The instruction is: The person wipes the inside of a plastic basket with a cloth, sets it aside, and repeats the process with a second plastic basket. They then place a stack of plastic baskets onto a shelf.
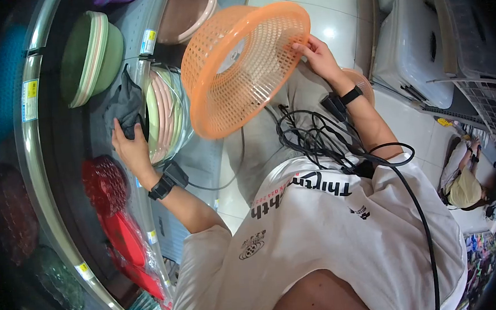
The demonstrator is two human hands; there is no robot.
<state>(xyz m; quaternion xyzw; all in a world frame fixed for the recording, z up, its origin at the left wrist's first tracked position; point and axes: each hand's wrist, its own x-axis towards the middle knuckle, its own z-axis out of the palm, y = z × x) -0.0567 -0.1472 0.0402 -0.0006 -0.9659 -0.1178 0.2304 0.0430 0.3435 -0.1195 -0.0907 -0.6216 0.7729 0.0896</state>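
Note:
An orange plastic basket (229, 107) with a mesh wall is tilted in front of me, its open side toward me. My right hand (319, 59) grips its rim at the upper right, thumb on the inside. On the left, my left hand (130, 142) is closed on a dark grey cloth (123, 103) at the shelf. Just right of that cloth stands a stack of pink and green basins (166, 115) in clear wrapping. Each wrist wears a black strap with a small device, and cables run from them.
Shelves on the left hold a green basin (99, 59), a brown basin (184, 11) and red plastic baskets (105, 186). A metal shelf rail (47, 194) curves along them. Clear storage boxes (408, 49) line the right side. Another person (465, 178) is farther off at right. Black cables (316, 132) hang before my shirt.

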